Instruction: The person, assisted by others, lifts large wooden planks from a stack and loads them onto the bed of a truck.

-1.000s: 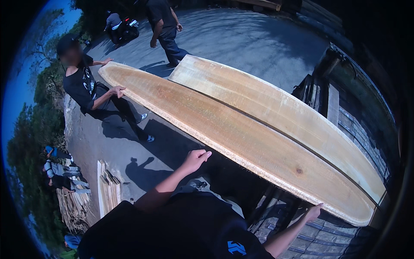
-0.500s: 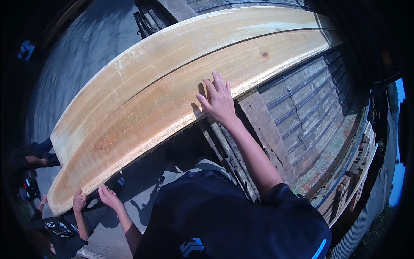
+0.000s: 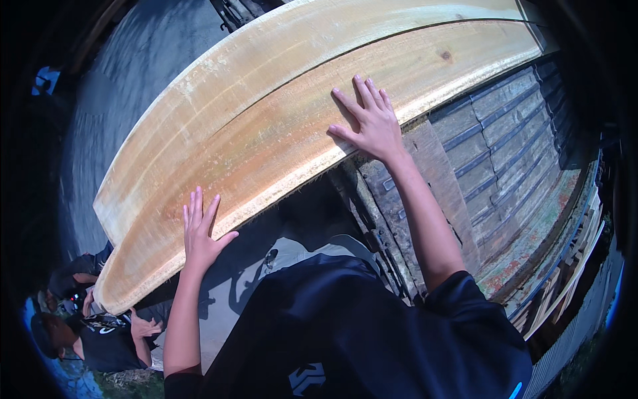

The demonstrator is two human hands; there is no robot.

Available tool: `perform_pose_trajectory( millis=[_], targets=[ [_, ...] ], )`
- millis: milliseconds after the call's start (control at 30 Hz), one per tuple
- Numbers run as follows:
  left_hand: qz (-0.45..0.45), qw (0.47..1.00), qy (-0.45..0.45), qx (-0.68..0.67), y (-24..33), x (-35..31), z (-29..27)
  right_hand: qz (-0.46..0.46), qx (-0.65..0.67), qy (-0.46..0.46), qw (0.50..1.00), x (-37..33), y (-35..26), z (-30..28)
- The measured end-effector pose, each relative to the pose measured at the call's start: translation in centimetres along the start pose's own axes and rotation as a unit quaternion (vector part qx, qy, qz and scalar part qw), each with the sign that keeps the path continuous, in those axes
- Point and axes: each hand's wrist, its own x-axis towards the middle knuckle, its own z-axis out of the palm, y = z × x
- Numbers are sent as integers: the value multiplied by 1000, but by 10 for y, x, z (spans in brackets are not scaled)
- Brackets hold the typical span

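Two long, pale wooden planks lie side by side across the view. My left hand (image 3: 201,236) rests open on the near plank (image 3: 279,143), fingers spread toward the far side, thumb by its rough near edge. Farther right, my right hand (image 3: 375,126) is also open, its spread fingers on the same plank's upper face. A narrow dark gap separates this plank from the far plank (image 3: 206,93). Neither hand wraps around anything.
At the planks' left end stands a co-worker in a dark shirt (image 3: 109,342), a second person (image 3: 73,276) just beyond. Worn boards with metal strips (image 3: 498,139) form a bed at right, beside a brown beam (image 3: 435,166). Stacked timber (image 3: 565,279) lies at far right.
My left hand has gone from curled by the plank's near edge to flat on its top. My right hand's fingers have spread wider. The co-worker's hand has come off the near edge.
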Motion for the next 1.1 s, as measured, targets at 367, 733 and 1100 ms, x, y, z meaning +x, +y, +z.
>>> perform_pose_trajectory(
  millis=[367, 733, 1100],
  targets=[
    [49, 996, 60, 36, -9, 15, 36, -222, -58, -82, 970, -16, 58, -15],
    [152, 986, 40, -59, 167, 151, 65, -158, -86, -131, 975, -8, 267, -69],
    [252, 963, -35, -88, 235, 200, 67, 195, -61, -139, 969, -31, 321, -104]
  ],
)
